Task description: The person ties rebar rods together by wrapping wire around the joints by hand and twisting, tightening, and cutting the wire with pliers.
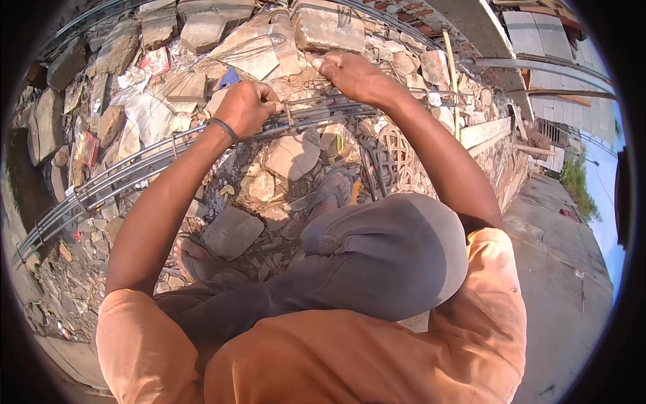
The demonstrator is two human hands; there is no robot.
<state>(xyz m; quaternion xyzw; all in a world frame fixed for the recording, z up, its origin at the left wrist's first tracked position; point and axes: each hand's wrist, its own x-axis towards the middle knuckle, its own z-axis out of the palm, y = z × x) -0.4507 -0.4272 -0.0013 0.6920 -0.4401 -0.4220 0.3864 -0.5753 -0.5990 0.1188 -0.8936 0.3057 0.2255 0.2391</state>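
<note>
A long bundle of steel reinforcing bars (148,156), tied with square stirrups, runs across in front of me over the rubble. My left hand (243,111), with a dark band at its wrist, is closed just above the bars, its thumb and fingers pinched near a stirrup (290,116). What it grips is too small to make out. Farther right and slightly beyond the bars, my right hand (354,77) is also closed, thumb against bent fingers. Whatever lies in that pinch cannot be made out either.
Broken bricks and concrete chunks (232,232) cover the ground around my sandalled feet. Loose thin wires (232,52) lie beyond my left hand. A woven basket-like piece (397,158) sits right of my foot. Wooden planks (484,132) and a paved strip (552,249) are at right.
</note>
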